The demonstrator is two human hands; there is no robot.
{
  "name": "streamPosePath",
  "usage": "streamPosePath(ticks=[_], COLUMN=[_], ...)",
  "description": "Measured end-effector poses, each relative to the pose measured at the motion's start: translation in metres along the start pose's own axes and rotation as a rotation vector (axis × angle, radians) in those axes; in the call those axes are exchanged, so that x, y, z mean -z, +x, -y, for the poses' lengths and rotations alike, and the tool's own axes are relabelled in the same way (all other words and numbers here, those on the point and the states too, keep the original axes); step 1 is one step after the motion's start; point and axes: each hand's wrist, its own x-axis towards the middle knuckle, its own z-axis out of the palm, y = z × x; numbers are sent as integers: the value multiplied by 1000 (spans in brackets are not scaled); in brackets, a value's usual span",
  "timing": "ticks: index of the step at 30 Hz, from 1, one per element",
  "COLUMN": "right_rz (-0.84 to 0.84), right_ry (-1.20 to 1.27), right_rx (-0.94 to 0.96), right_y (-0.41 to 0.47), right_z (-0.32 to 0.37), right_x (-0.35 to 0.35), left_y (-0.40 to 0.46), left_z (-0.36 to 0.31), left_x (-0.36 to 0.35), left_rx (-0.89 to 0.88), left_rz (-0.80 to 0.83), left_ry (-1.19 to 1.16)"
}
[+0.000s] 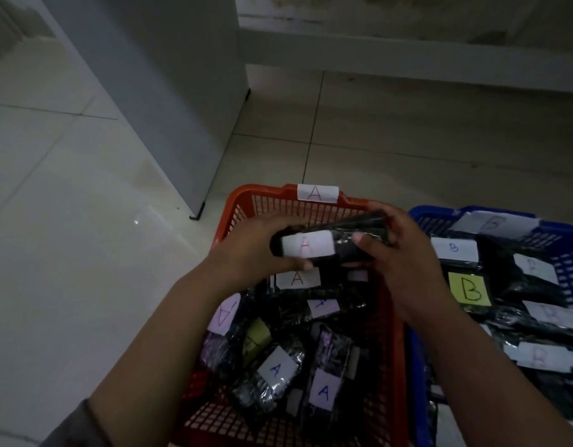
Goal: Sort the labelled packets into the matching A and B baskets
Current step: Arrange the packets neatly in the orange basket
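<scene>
A black packet with a white A label is held over the far end of the red basket marked A, the left hand curled round its left end and the right hand round its right. Other A packets lie beneath; the blue basket just to the right holds B packets, both on the tiled floor

Your arms cover part of the red basket; the blue basket runs off the right edge, and its rim label is too blurred to read
</scene>
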Motion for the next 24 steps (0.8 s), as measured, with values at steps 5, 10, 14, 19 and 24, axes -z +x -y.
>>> streamPosePath(ticks=[5,10,14,19,24], right_rz=[-340,-436,-471,-451,-473], right_ry=[-135,23,81,76,69], right_rx=[83,76,48,63,57], right_y=[-13,-22,-28,-33,-34], right_z=[-3,-1,-6,-12,-14], right_x=[34,48,49,49,51], left_y=[14,48,60,57,43], left_z=[24,23,22,23,14], left_x=[22,9,-14,-22,-4], left_rx=[199,276,345,378,382], left_rz=[-49,125,86,56,19], left_ry=[21,17,7,157,-220])
